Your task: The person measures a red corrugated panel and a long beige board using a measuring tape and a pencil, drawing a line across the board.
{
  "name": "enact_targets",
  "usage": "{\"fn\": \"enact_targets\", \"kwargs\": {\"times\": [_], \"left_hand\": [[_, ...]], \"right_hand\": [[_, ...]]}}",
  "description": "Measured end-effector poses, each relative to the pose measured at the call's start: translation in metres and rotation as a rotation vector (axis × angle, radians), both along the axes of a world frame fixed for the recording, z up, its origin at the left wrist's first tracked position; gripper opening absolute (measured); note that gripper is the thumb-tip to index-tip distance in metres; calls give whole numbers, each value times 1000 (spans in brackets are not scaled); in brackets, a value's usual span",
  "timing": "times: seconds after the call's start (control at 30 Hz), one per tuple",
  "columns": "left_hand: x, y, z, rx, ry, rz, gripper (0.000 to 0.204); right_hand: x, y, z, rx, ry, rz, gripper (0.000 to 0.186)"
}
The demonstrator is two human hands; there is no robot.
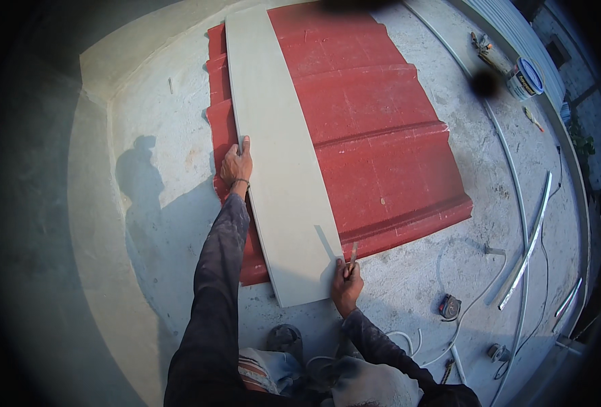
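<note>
A long cream panel lies lengthwise over a red ribbed roofing sheet, its near end reaching past the sheet. My left hand grips the panel's left edge about halfway along, thumb on top and fingers over the side. At the near right corner, my right hand is closed around a thin, blade-like tool that points away from me. That hand also touches the panel's right edge. A narrow shadow falls on the panel beside the tool, whose exact kind I cannot make out.
To the right lie a tape measure, a shiny metal strip, a long white pipe and thin cables. A bucket stands far right by small tools. A low wall borders the left.
</note>
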State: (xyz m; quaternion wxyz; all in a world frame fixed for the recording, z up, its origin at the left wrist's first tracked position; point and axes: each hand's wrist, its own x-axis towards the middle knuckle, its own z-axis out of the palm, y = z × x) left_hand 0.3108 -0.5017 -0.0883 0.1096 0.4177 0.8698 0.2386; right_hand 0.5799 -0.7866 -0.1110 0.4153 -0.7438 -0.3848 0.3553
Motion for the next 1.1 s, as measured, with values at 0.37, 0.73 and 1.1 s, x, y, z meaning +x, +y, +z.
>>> {"fn": "enact_targets", "kwargs": {"times": [0.37, 0.73, 1.1], "left_hand": [[-3, -3, -6, -88, 16, -20, 65], [-8, 11, -17, -126, 36, -44, 72], [-15, 21, -24, -37, 80, -16, 71]], "right_hand": [[-1, -7, -3, 7, -51, 39, 38], [6, 2, -2, 28, 27, 28, 31], [11, 12, 18, -60, 170, 54, 36]]}}
